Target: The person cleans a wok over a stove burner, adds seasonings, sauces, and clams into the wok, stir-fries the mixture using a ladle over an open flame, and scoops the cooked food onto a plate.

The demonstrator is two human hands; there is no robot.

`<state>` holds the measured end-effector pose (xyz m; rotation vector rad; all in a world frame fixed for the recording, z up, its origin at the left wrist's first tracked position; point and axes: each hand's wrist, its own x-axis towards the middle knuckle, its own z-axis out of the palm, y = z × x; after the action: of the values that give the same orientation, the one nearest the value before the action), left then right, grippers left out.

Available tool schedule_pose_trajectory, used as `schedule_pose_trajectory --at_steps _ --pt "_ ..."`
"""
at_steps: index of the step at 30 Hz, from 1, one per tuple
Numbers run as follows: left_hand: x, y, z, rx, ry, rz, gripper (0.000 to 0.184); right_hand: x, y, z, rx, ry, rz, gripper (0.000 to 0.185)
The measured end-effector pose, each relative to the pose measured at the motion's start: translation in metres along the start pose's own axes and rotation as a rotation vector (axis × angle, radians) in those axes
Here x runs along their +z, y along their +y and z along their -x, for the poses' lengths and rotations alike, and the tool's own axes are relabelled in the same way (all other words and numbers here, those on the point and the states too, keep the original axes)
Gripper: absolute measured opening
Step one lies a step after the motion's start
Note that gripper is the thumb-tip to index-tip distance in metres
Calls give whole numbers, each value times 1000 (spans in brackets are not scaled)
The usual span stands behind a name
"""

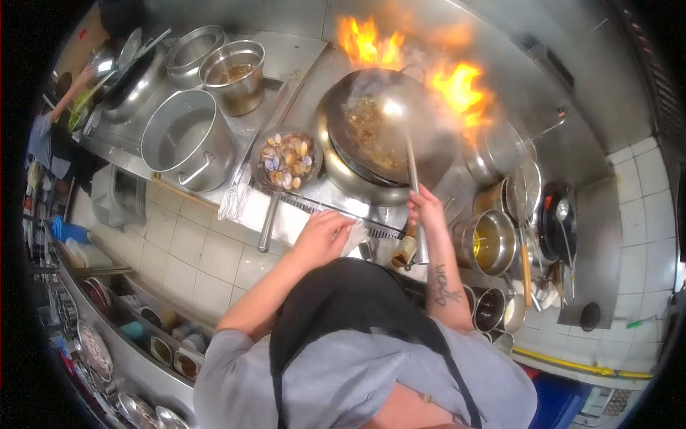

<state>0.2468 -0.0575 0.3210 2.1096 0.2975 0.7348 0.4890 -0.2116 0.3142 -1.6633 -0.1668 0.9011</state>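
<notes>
My right hand [426,209] is closed round the long handle of a ladle [411,154], whose metal bowl is over the wok [443,143]. Brown food bits and steam show inside the wok, which sits on a round burner ring. Tall flames [461,93] rise behind it. My left hand [325,234] is in front of the stove with its fingers curled at a white cloth [355,237], apart from the wok. To its upper left, a long-handled round strainer [266,225] holds several open clams [286,161].
At the left stand a large deep pot [182,154] and a smaller pot of brown liquid [236,89]. On the right are a pot with yellow liquid [493,247], strainers and more ladles [564,211]. Another person's arm [68,93] shows at the far left.
</notes>
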Motion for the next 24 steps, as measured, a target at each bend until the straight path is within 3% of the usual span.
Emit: schedule_pose_trajectory --at_steps 1,2,3,7,8,10,13,14,16,18,19,21,23,24 --pt "-2 4 -6 77 13 1 13 14 7 -5 -80 89 115 48" --pt "-7 11 -10 19 -10 19 12 20 18 5 -107 196 261 49" --pt "-7 12 -15 42 -5 19 10 6 44 1 -293 171 385 46" --pt "23 9 -50 200 5 -26 11 -15 -15 41 51 -31 167 46" --pt "38 8 -67 243 -13 -33 14 -21 -12 23 68 -111 -85 45" --pt "74 -4 -95 321 31 -83 16 -17 11 -13 -36 -10 45 46" --pt "107 -33 -108 155 -327 -535 20 -2 38 -7 -285 228 466 49" --pt "120 -42 -107 138 -269 -550 24 -19 58 -5 -554 193 589 46" --pt "125 -44 -116 117 -213 -609 26 -38 38 -7 -552 58 587 42" --pt "132 -47 -118 58 -257 -613 27 -26 -31 38 62 -108 301 40" --pt "137 -54 -124 52 -251 -614 27 -30 -32 23 47 -177 100 39" --pt "140 -51 -115 36 -268 -568 27 -18 -19 -5 44 -77 -207 42" --pt "118 -37 -120 60 -266 -545 28 -1 -1 1 -96 134 168 45" --pt "111 -36 -124 59 -298 -540 25 -7 12 9 -121 123 305 47"
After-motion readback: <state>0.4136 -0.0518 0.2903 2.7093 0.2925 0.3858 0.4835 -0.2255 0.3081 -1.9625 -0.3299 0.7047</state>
